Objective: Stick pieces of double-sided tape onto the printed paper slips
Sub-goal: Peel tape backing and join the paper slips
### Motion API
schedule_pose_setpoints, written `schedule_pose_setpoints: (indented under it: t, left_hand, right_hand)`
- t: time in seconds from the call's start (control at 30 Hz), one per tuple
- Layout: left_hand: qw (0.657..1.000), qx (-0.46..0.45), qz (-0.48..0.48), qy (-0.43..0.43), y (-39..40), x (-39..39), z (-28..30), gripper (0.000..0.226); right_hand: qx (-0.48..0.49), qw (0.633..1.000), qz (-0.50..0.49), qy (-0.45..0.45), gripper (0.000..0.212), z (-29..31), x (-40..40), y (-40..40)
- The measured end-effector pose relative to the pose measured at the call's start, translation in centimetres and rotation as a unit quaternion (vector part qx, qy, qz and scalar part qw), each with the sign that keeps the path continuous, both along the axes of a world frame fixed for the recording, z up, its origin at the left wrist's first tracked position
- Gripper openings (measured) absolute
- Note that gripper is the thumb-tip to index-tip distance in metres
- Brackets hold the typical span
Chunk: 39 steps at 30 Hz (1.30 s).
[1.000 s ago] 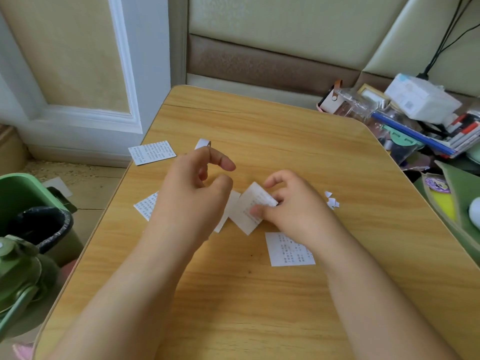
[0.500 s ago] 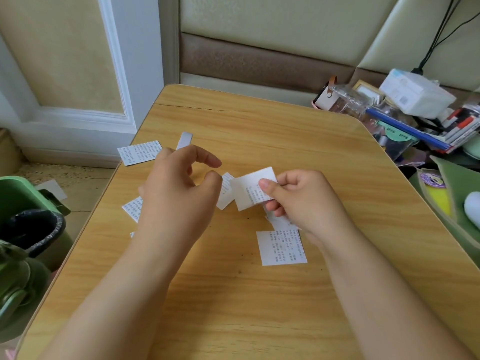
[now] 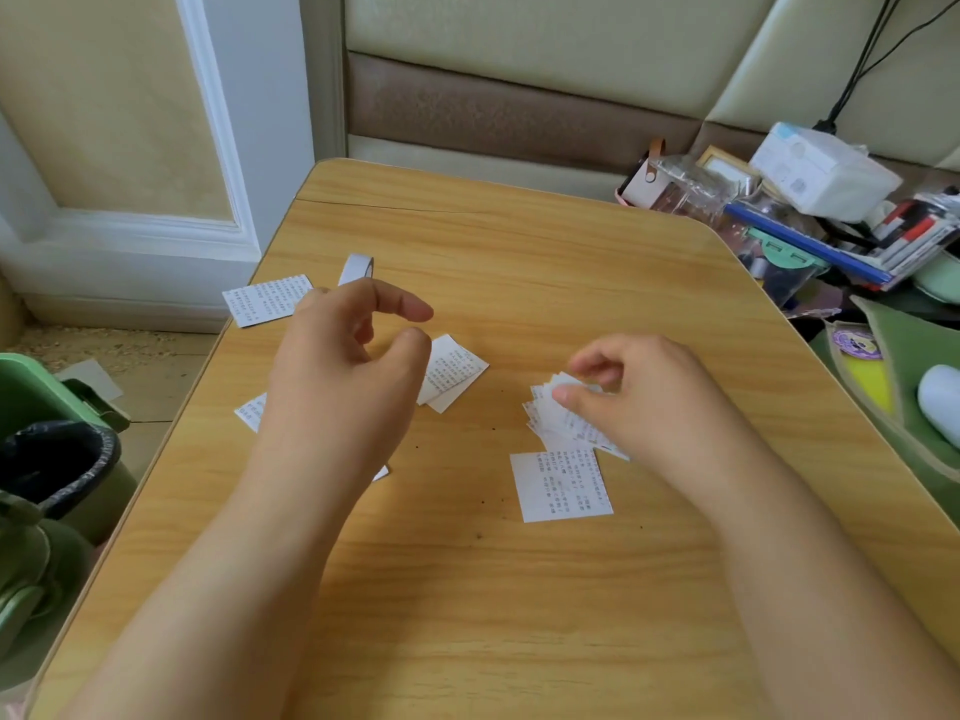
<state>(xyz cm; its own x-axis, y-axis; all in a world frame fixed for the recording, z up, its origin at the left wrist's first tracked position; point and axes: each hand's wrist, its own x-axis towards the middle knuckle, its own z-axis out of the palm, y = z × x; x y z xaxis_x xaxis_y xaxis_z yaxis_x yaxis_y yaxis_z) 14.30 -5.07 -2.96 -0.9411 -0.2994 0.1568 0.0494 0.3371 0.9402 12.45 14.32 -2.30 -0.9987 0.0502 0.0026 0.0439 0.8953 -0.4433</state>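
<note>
On the wooden table (image 3: 519, 615), the right hand (image 3: 644, 402) pinches a small stack of printed slips (image 3: 558, 423) at about 3 o'clock. The left hand (image 3: 343, 376) hovers at 9 o'clock, fingers loosely curled and holding nothing. The tape roll (image 3: 356, 268) stands at 11 o'clock just beyond that hand; more slips lie scattered, one slip (image 3: 561, 485) just below the stack.

Bare forearms, no sleeves; left hand (image 3: 343, 376), right hand (image 3: 649, 397) ungloved.

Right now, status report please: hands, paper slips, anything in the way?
Left hand loosely curled, holding nothing visible. Right hand pinching small stack of white printed paper slips. White tape roll untouched behind left hand. Nothing blocking.
</note>
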Motion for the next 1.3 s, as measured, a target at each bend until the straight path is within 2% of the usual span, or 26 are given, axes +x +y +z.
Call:
schedule_pose_setpoints:
  t: [0.1,0.2,0.27,0.33,0.47,0.73,0.83,1.0,1.07,1.17,1.23,1.3]
  left_hand:
    - [1.000,0.009,-0.021,0.002,0.5,0.1,0.0,0.022]
    - [0.999,-0.007,-0.049,0.014,1.1,0.2,-0.1,0.020]
    - [0.997,-0.028,-0.067,0.023,1.6,0.4,-0.2,0.018]
    - [0.995,-0.050,-0.086,0.033,2.0,0.6,-0.1,0.017]
    - [0.986,-0.106,-0.120,0.042,2.5,0.7,-0.3,0.016]
    - [0.972,-0.184,-0.144,0.031,2.9,0.7,-1.2,0.016]
    - [0.968,-0.200,-0.151,0.028,3.1,0.8,-1.4,0.015]
    - [0.964,-0.214,-0.155,0.028,3.5,0.8,-1.4,0.016]
    - [0.964,-0.214,-0.155,0.029,3.6,0.8,-1.4,0.016]
    - [0.964,-0.216,-0.152,0.028,3.6,0.8,-1.4,0.016]
    - [0.966,-0.213,-0.146,0.029,3.5,0.7,-1.4,0.015]
    - [0.969,-0.205,-0.137,0.029,3.6,0.6,-1.3,0.015]
  right_hand:
    - [0.033,0.999,0.011,-0.023,0.038,-1.0,1.3,1.7]
    - [0.042,0.998,0.006,-0.040,0.057,-2.1,1.8,2.0]
    - [0.036,0.998,-0.009,-0.042,0.062,-2.6,1.7,2.1]
    - [0.005,0.999,-0.022,-0.040,0.059,-3.0,1.5,2.5]
    - [-0.064,0.997,-0.028,-0.015,0.031,-3.6,1.5,2.9]
    - [-0.067,0.997,-0.012,0.036,0.006,-2.9,1.9,4.1]
    - [-0.025,0.995,-0.008,0.092,0.014,-2.9,2.0,4.2]
    - [-0.008,0.990,-0.009,0.138,0.007,-2.7,1.8,3.9]
    - [-0.023,0.993,-0.010,0.117,0.006,-2.9,1.7,3.8]
    - [-0.099,0.992,-0.015,0.072,0.007,-3.1,1.7,4.0]
    - [-0.123,0.987,-0.025,0.095,0.014,-2.9,1.9,4.2]
    - [-0.117,0.979,-0.041,0.161,0.019,-2.5,2.0,4.1]
